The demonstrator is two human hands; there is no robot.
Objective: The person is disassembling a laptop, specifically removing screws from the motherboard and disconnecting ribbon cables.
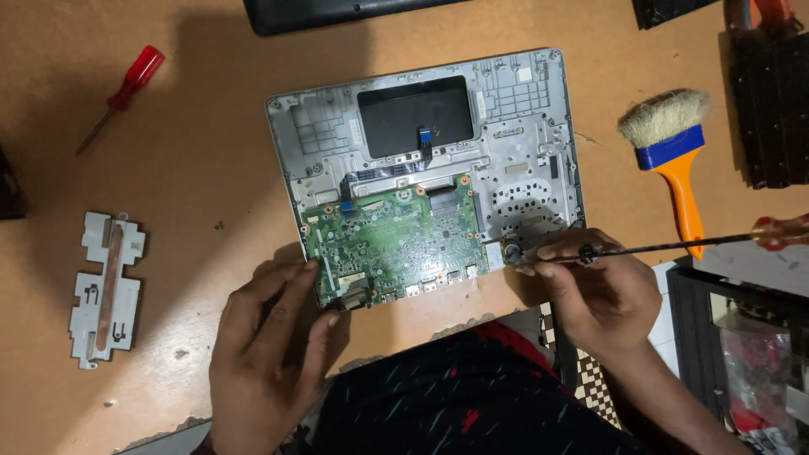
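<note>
On the tan table (194, 168), an opened laptop base (421, 118) lies with its green circuit board (392, 240) exposed. Left hand (270, 354) rests loosely, fingertips touching the board's near-left corner, grasping nothing. Right hand (594, 291) pinches a long screwdriver (657, 246) by the shaft, tip at the board's right edge. An orange-handled brush (674, 160) lies to the right.

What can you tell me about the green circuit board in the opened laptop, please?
The green circuit board lies flat in the lower half of the grey laptop shell, studded with small chips and connectors, with ports along its near edge. The left hand rests its fingertips on the near left corner; the right hand works at its right end.
</note>
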